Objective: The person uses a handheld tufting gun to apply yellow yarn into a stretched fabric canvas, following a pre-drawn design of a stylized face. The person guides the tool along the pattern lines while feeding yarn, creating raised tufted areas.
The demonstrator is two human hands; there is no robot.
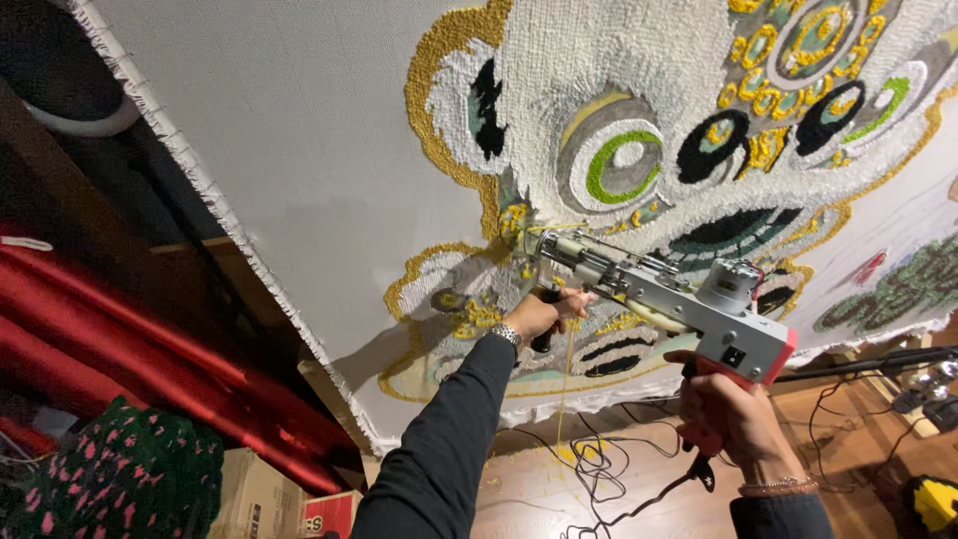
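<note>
A grey tufting gun [667,295] with a red rear grip is pressed nose-first against a stretched white backing cloth [299,150]. The cloth carries a tufted design [689,130] in white, yellow, black, green and grey. My left hand [544,312], in a dark sleeve with a metal watch, grips the gun's black front handle. My right hand [733,414] is closed around the red rear handle. Yellow yarn [569,389] hangs down from the gun. The needle tip meets the cloth by a yellow patch [514,222].
Black cables [599,474] and yellow yarn scraps lie on the wooden floor below. A red fabric roll [130,339] and a dark patterned pink-and-green cloth [125,479] sit at left, with cardboard boxes [264,494] nearby. A yellow-black object [933,499] is at lower right.
</note>
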